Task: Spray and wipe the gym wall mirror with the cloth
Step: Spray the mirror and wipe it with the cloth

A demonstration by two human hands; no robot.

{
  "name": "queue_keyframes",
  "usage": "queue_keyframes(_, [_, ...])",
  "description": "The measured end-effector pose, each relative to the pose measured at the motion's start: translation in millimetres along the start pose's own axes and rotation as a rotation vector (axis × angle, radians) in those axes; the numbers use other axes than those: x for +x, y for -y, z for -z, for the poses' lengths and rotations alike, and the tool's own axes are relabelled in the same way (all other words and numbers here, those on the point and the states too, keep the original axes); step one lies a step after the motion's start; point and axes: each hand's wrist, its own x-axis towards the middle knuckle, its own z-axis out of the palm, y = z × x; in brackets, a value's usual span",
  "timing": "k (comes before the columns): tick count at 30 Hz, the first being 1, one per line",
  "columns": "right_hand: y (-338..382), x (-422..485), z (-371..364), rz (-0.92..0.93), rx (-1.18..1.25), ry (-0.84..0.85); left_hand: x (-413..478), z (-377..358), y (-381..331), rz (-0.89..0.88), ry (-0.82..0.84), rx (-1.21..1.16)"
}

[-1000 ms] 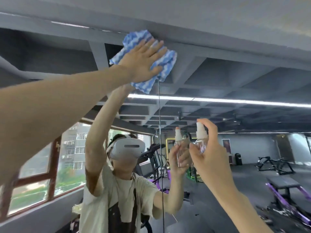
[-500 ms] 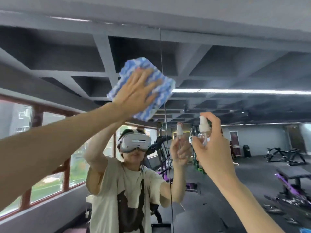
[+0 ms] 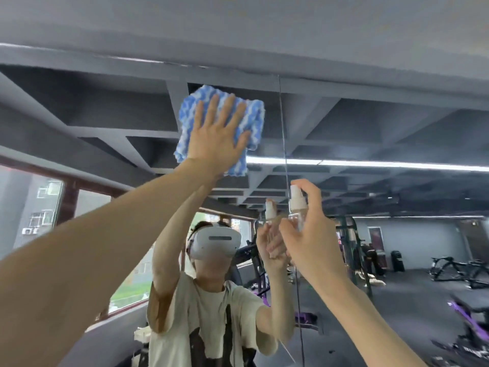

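Note:
The wall mirror (image 3: 370,133) fills the view, with a vertical seam (image 3: 284,144) between two panes. My left hand (image 3: 218,136) presses a blue-and-white wavy cloth (image 3: 252,119) flat against the upper glass, left of the seam, fingers spread and straight. My right hand (image 3: 311,245) grips a small clear spray bottle (image 3: 297,205) with a white nozzle, held upright close to the glass just right of the seam, index finger on top of the nozzle. The mirror shows my reflection with both arms raised.
The mirror's top edge (image 3: 185,66) meets a grey wall band above. Reflected in the glass are a window (image 3: 39,207) at the left, a ceiling light strip (image 3: 370,164), and gym machines and benches (image 3: 460,271) at the right.
The cloth under my left hand moved down from the mirror's top edge, then leftward and back up a little. My right hand kept the bottle in roughly the same spot near the seam.

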Motion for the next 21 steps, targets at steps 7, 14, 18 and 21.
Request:
queue_keyframes(7, [30.9,8.8,-24.3,0.039,-0.059,-0.045,-5.5,10.2,70.8,0.073,-0.024,0.000])
queue_keyframes(14, [55.9,9.3,-71.1,0.017,-0.047,-0.047,-26.9,19.3,181.0,0.115,-0.015,-0.006])
queue_keyframes(18, [69.7,2.0,-97.3,0.049,-0.043,-0.024,-45.1,26.4,241.4,0.230,-0.061,-0.028])
queue_keyframes(21, [78.4,-4.2,-101.8,0.033,-0.001,-0.040,-58.8,31.1,271.2,0.372,-0.084,-0.037])
